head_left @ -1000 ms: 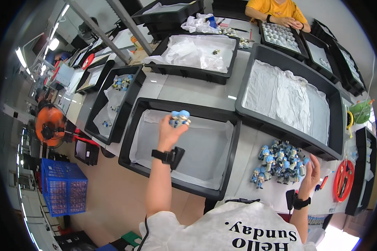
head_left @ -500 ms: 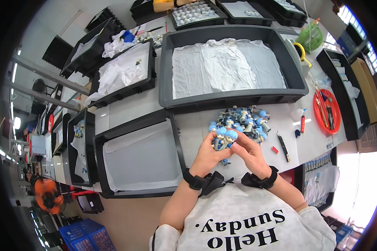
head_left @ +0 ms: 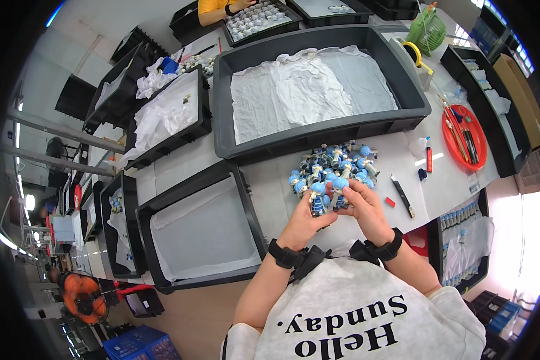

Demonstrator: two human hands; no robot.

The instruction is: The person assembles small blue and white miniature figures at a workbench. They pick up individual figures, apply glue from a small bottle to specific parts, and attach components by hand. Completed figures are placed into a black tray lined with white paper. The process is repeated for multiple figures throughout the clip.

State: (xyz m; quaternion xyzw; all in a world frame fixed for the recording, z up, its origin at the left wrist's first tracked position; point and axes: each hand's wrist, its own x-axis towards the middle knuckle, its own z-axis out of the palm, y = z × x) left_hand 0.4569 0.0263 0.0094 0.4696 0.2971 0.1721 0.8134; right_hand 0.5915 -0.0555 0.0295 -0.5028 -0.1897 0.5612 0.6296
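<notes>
Biggest writing here is on the wearer's white shirt (head_left: 342,276): bold dark letters, two lines, one word each, upside down from this angle. Two black wrist straps (head_left: 285,257), one per arm.

Center the clock on the hands. I count two blue-haired chibi figurines (head_left: 318,201) held up there, heads up, side by side and really close; can't tell if they touch. Left hand (head_left: 303,223) has its fingers closed around the left one, and right hand (head_left: 366,208) is pinching the other with thumb and fingers. Hands are just beside each other.

Right behind at 12 is a pile of figurines (head_left: 333,162), same blue hair, way too jumbled to count. Past it, still 12, one big dark gray tray (head_left: 324,131) with crinkled white sheeting. At 9 there's one black tray (head_left: 248,207) lined with a smooth pale sheet.

Around 3: one craft knife (head_left: 403,197) plus one little red block (head_left: 390,202). At 2: one red pen-shaped tool (head_left: 429,159) and one red oval dish (head_left: 481,138) with several brushes or similar, overlapping so no solid count. At 1, one yellow tape roll (head_left: 412,53) and one green basket (head_left: 428,33). Up at 11, someone's yellow sleeve (head_left: 210,10) beside a tray of small white parts (head_left: 223,25), packed in rows. One orange fan (head_left: 84,297) at 8.
</notes>
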